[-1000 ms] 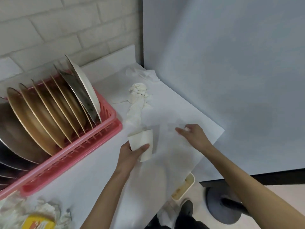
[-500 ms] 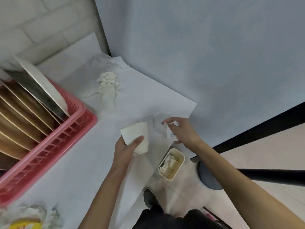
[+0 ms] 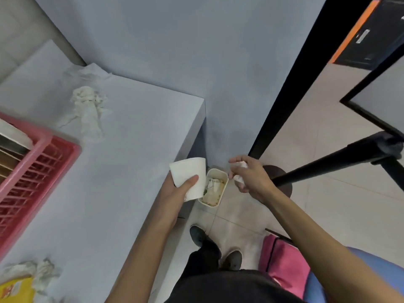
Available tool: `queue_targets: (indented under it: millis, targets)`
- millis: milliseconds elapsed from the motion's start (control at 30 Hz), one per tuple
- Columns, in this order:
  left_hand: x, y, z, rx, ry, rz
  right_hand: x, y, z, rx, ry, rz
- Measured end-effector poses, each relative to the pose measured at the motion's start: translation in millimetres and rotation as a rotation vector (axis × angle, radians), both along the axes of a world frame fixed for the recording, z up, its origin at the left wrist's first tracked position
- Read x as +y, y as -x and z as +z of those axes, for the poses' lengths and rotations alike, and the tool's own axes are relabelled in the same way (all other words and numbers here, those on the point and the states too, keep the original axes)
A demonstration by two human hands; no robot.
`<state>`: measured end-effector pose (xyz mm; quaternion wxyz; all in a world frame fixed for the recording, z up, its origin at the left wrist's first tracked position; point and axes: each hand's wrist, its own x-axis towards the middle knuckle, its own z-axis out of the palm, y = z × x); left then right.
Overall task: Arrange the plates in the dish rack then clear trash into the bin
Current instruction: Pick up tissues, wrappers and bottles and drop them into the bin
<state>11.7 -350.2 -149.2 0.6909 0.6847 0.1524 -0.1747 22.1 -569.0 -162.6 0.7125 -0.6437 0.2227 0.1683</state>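
My left hand grips a white paper cup at the table's right edge. My right hand is closed around a crumpled white tissue, held over the floor just right of a small cream bin. The bin stands on the floor by the table corner and has crumpled paper inside. The pink dish rack sits at the left edge, with plates standing in it, mostly cut off. A crumpled tissue lies on the white table.
More crumpled paper and a yellow packet lie at the table's near left corner. A black tripod leg crosses at the right. A pink bag and a blue chair stand by my feet.
My view has swung right and down toward the floor. Both hands moved from over the table to its right edge, the right one carrying the tissue beside the bin.
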Motion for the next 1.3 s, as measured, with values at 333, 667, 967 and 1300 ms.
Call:
queue_targets:
  millis: [333, 667, 967, 1300]
  targets:
    - [-28, 25, -39, 0.081, -0.164, -0.109, -24, 43, -36, 0.255, 0.015, -0.13]
    - [-30, -12, -178, 0.314, -0.281, -0.14, -23, 26, -147, 0.354, 0.153, -0.058]
    - [-51, -46, -398, 0.411, -0.424, -0.186, -8, -1, -349, 0.381, 0.131, -0.045]
    - [-55, -92, -591, 0.329, -0.624, -0.336, 2, -50, -520, 0.289, 0.222, 0.027]
